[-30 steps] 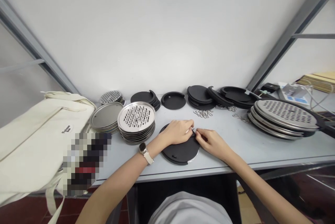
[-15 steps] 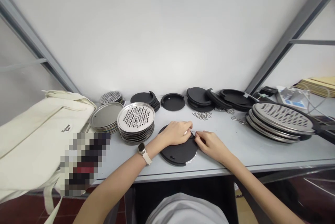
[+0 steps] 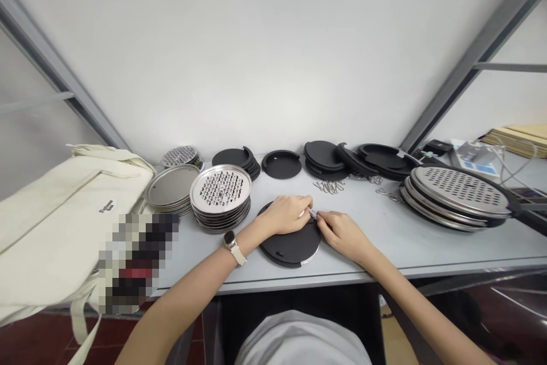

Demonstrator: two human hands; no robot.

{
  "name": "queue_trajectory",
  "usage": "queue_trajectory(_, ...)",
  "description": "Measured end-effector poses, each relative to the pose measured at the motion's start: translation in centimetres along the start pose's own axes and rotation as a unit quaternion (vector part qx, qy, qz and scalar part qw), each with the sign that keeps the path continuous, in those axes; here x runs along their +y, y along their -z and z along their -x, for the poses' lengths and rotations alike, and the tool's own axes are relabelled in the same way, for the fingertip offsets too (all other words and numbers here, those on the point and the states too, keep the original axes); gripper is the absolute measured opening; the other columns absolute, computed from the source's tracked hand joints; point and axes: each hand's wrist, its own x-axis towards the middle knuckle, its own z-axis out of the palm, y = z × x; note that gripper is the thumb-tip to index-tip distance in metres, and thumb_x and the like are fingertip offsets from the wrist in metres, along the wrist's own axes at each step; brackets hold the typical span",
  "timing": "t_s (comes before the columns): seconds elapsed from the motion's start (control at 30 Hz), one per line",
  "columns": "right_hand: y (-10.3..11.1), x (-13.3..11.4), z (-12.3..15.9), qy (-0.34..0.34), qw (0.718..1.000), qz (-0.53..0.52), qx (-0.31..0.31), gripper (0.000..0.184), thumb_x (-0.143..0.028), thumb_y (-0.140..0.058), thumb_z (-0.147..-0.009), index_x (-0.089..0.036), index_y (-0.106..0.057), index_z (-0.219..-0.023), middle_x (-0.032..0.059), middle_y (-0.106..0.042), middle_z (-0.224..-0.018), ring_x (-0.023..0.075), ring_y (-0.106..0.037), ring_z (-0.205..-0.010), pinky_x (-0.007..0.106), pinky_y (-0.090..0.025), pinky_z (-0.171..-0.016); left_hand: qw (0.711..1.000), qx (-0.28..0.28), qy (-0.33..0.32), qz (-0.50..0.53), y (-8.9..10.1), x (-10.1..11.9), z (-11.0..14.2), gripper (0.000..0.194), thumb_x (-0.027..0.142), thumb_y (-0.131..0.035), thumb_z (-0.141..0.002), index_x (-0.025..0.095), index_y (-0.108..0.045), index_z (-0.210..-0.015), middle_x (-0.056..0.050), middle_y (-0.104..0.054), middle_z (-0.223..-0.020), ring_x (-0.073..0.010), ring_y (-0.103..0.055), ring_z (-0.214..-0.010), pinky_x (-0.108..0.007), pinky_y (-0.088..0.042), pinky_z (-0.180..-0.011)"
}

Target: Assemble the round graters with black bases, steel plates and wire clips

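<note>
One hand (image 3: 284,214) pins a black disc (image 3: 290,248), the other (image 3: 342,234) pinches perhaps a clip (image 3: 313,214).

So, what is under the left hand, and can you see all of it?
The left hand rests on a round black disc, with a thin steel edge showing below it at the front. The part under the palm is covered, so it cannot be seen.
</note>
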Motion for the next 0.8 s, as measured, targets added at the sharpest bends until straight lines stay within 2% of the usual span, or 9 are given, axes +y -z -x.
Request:
queue_trajectory(0.43,0.13,-0.02,-0.13,-0.004,1.0,-0.01,0.0,0.035,-0.025,-0.03,-0.093,-0.02,-0.046,-0.062,0.0038,-0.059,-0.06,0.0168,-0.056,-0.058,0.026,-0.033,-0.059,1.0,-0.001,0.007,0.009,0.11,0.1,-0.02,0.016,0.024,-0.04,-0.09,0.02,-0.052,-0.099,-0.002,-0.066,-0.093,-0.0187,-0.062,-0.078,-0.028,-0.043,-0.066)
queue_trajectory(0.8,0.16,-0.11,0.1,0.01,0.999,-0.031,0.005,0.039,-0.028,-0.027,-0.097,-0.019,-0.053,-0.069,0.0051,-0.061,-0.064,0.0175,-0.057,-0.061,0.027,-0.035,-0.061,1.0,0.002,0.0,0.001,-0.08,0.03,-0.09,0.015,0.026,-0.039,-0.091,0.02,-0.051,-0.096,-0.001,-0.066,-0.091,-0.0187,-0.062,-0.076,-0.028,-0.042,-0.063)
